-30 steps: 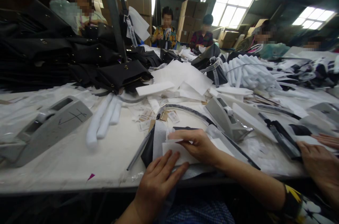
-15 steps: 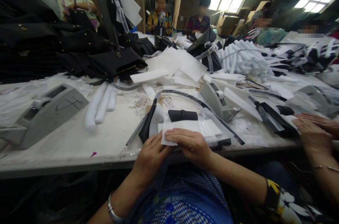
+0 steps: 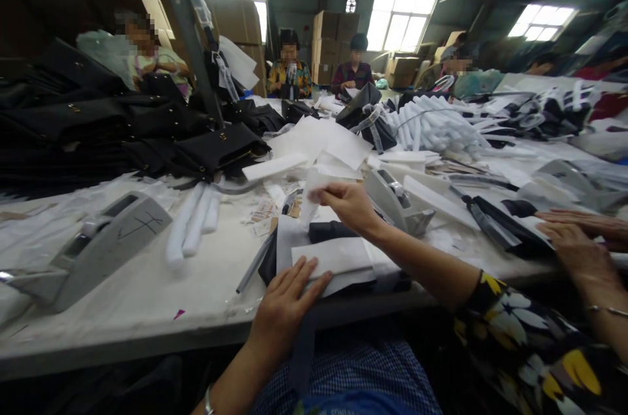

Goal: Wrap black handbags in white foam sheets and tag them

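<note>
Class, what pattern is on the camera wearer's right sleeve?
The right sleeve is black with yellow and white flowers, clearest in the head view.

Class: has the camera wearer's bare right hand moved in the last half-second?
Yes, upward in view: the bare right hand was lower than the grey plastic tape dispenser beside it; now both are about level.

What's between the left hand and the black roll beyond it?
A flat white piece, seen in the head view: the left hand rests fingers on it, the black roll lies past its far edge.
</note>
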Tool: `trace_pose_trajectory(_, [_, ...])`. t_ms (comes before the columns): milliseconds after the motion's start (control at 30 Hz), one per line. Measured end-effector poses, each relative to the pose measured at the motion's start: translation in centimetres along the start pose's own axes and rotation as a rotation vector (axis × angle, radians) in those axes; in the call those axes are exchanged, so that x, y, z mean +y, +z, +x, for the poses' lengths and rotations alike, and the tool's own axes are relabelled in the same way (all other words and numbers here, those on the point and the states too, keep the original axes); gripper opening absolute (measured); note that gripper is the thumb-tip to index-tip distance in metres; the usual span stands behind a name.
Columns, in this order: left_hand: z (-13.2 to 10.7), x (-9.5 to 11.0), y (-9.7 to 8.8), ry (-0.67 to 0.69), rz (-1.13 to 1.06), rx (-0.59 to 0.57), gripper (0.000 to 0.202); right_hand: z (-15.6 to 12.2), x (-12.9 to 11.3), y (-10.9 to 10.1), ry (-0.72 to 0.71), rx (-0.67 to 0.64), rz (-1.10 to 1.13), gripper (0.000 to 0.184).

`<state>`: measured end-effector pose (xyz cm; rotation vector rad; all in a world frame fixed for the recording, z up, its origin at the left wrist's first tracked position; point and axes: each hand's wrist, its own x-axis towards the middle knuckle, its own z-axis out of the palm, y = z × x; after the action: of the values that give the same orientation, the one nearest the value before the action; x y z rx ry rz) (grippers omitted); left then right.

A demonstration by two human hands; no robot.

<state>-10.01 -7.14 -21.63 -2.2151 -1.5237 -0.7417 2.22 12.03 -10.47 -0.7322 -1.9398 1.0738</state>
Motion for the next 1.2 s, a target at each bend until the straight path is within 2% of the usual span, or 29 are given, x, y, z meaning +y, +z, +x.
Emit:
trace_pose_trajectory(100, [-0.1,0.1,0.2,0.004,0.022,0.029,0.046,4.5,0.7,0.6,0.167,-0.014,0.153,0.017])
trace_pose_trajectory(200, [0.0,0.1,0.3,0.011,0.033,0.059,0.046,7.9,1.0,1.1,0.219,-0.005,0.168,0.018])
trace_pose_trajectory(267, [0.0,0.0,0.3,0.016,0.032,0.07,0.047,9.2,0.7,1.2,0.225,-0.004,0.177,0.018])
trace_pose_trajectory(333, [0.1,0.0,0.3,0.019,0.03,0.077,0.048,9.2,-0.1,0.9,0.218,-0.015,0.188,0.017])
trace_pose_trajectory(433, [0.3,-0.1,0.2,0.017,0.027,0.083,0.047,6.6,-1.7,0.3,0.105,-0.103,0.169,0.02])
trace_pose_trajectory(567, [0.3,0.0,0.2,0.007,0.0,0.099,0.046,-0.9,-3.0,0.1,-0.232,-0.197,-0.035,0.015])
trace_pose_trajectory(700, [0.1,0.0,0.4,-0.022,-0.097,0.117,0.038,-8.1,-1.8,1.2,-0.505,-0.378,-0.139,0.024])
trace_pose_trajectory(767, [-0.1,-0.1,0.4,-0.034,-0.147,0.105,0.035,-10.2,-0.4,1.8,-0.595,-0.383,-0.123,0.029])
trace_pose_trajectory(933, [-0.4,-0.3,0.3,-0.008,-0.145,0.063,0.03,-12.6,2.1,1.9,-0.647,-0.299,-0.099,0.032])
trace_pose_trajectory(1100, [-0.2,-0.8,0.1,-0.054,-0.23,0.097,0.028,-13.2,2.5,1.6,-0.636,-0.259,-0.063,0.036])
trace_pose_trajectory(1200, [-0.2,-1.0,0.0,-0.102,-0.262,0.107,0.03,-13.4,2.7,1.6,-0.693,-0.25,-0.099,0.036])
